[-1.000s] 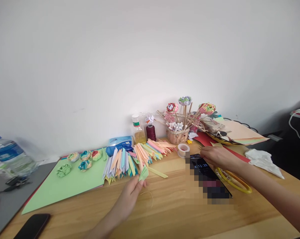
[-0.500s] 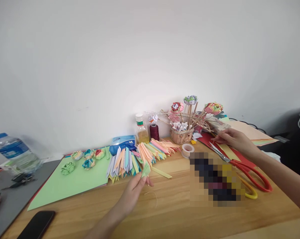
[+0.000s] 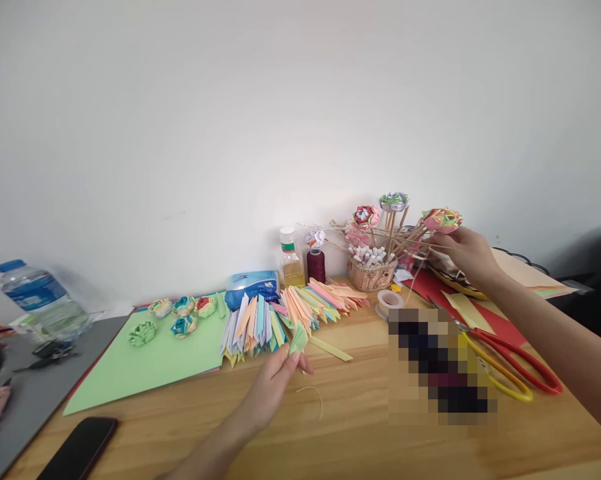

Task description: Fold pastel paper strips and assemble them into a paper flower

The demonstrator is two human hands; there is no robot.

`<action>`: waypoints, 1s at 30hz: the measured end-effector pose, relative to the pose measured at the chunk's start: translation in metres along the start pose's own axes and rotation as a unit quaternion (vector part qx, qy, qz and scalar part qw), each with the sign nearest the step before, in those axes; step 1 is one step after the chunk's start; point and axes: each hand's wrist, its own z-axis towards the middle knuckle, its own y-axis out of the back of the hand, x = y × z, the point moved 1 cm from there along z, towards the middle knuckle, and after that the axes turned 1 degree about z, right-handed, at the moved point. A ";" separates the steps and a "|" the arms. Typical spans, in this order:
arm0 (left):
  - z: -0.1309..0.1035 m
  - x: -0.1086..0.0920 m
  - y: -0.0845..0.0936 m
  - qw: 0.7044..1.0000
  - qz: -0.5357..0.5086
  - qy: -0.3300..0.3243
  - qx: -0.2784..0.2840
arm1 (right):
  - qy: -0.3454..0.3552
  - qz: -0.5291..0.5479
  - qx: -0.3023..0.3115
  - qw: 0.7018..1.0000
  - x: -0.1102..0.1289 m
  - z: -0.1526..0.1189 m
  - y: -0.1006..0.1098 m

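Note:
Between the thumb and fingers of my left hand (image 3: 275,380) is a small folded green paper piece (image 3: 298,339), held above the wooden table. A thin curved tan strand (image 3: 320,398) lies just right of that hand. My right hand (image 3: 463,253) reaches to the back right, beside the pink and yellow paper flower (image 3: 443,219) and the tan straw-like strands (image 3: 414,275). Its fingers are bent together, and what they pinch is too thin and cluttered to make out. Under the right forearm lie scissors (image 3: 520,360) with red and yellow handles, on red paper.
Folded paper strips (image 3: 253,330) lie in rows mid-table. Behind them are a tissue pack (image 3: 252,288), an oil bottle (image 3: 291,263), a maroon thread spool (image 3: 316,265) and a flower basket (image 3: 373,277). A tape roll (image 3: 390,301), phone (image 3: 78,450) and paper rosettes (image 3: 143,333) are also there.
My right hand has moved up and back, from above the scissors to the strands by the paper flower. My left hand keeps the folded green paper; the view has shifted slightly.

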 end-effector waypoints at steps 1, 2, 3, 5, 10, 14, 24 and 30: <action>0.000 0.000 0.001 1.000 -0.006 0.004 0.003 | -0.009 -0.027 0.003 1.000 0.002 -0.001 0.003; -0.001 -0.001 0.001 1.000 -0.016 0.011 0.008 | -0.019 -0.060 0.004 0.998 0.004 -0.003 0.007; -0.001 -0.002 0.002 0.999 -0.034 0.020 0.017 | -0.028 -0.096 0.003 0.995 0.005 -0.006 0.012; -0.002 -0.003 0.002 0.994 -0.094 0.040 0.043 | -0.036 -0.155 -0.007 0.987 0.008 -0.018 0.020; 0.000 -0.006 0.001 0.953 -0.275 0.099 0.079 | -0.037 -0.100 -0.022 0.994 0.031 -0.068 0.027; 0.003 -0.007 0.000 0.945 -0.290 0.122 0.094 | 0.062 0.156 0.052 0.984 0.073 -0.107 0.003; 0.003 -0.012 0.005 0.918 -0.364 0.081 0.132 | 0.081 0.239 0.440 0.862 0.097 -0.138 -0.110; 0.000 -0.005 0.005 0.883 -0.409 0.080 0.217 | -0.013 0.343 0.511 0.788 0.094 -0.149 -0.124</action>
